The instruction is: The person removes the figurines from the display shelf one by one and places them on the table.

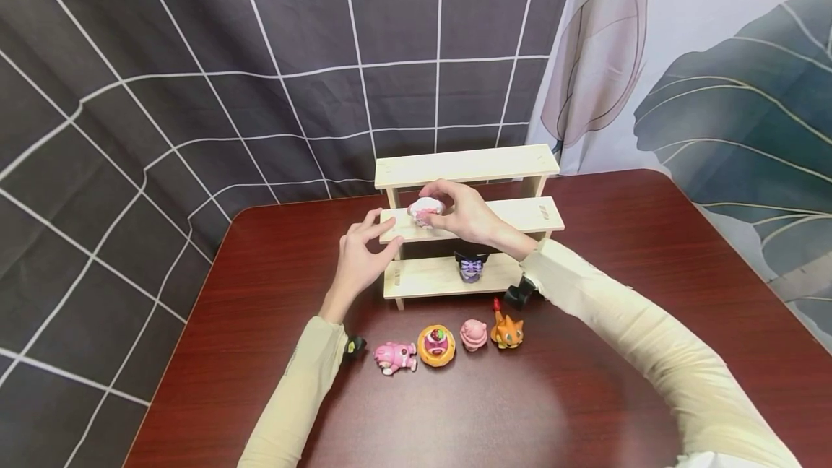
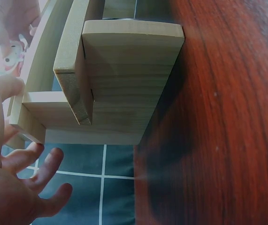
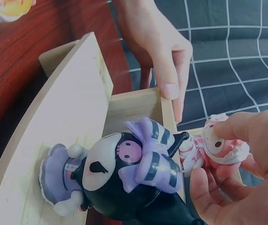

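Pink-and-white figurine [image 1: 425, 207], smooth and rounded, is pinched in the right hand [image 1: 469, 215] at the pale wooden middle step [image 1: 521, 212]; I can't tell whether it touches. The left hand [image 1: 358, 254], fingers parted, meets that step's end. One glossy purple-black figure [image 1: 471, 269] is shelved below; bear [image 1: 395, 357], tart [image 1: 436, 346], pink toy [image 1: 474, 335] and dragon [image 1: 507, 332] aren't.

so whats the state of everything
right hand: pinching white figurine
white figurine: held, roughly upright
left hand: touching wooden shelf
wooden shelf: standing on table
purple figurine: upright on bottom tier
pink figurine: lying on table
orange figurine: on table, pose unclear
round toy: on table
swirl toy: on table
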### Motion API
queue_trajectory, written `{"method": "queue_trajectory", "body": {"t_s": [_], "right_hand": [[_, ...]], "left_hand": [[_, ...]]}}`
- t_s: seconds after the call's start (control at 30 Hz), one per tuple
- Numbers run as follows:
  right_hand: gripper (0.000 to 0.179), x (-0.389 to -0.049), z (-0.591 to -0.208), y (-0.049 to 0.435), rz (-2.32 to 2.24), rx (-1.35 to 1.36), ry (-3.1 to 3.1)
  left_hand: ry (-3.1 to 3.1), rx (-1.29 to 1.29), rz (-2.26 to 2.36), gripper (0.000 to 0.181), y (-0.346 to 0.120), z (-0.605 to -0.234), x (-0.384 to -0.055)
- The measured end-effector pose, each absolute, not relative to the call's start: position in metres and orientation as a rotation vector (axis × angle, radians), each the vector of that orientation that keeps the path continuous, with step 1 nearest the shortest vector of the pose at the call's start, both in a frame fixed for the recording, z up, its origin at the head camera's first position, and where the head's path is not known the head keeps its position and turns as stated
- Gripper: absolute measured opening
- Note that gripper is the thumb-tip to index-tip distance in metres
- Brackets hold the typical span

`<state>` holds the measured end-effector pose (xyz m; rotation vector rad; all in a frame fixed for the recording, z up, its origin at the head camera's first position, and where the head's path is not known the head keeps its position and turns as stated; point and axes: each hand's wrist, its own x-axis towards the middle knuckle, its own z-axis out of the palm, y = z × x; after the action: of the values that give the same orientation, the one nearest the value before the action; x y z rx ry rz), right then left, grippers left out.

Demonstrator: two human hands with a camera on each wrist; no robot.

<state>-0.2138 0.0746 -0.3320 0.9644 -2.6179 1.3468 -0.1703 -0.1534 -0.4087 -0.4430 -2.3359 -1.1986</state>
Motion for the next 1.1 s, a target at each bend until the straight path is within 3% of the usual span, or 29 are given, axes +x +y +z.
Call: {"method": "queue_trajectory", "body": {"t_s": [1.1], "right_hand": [[0.038, -0.195, -0.321, 0.108, 1.325, 1.009, -2.582]], "left_hand": [[-2.345, -0.434, -1.217, 0.038, -0.153, -0.407, -0.168]]}}
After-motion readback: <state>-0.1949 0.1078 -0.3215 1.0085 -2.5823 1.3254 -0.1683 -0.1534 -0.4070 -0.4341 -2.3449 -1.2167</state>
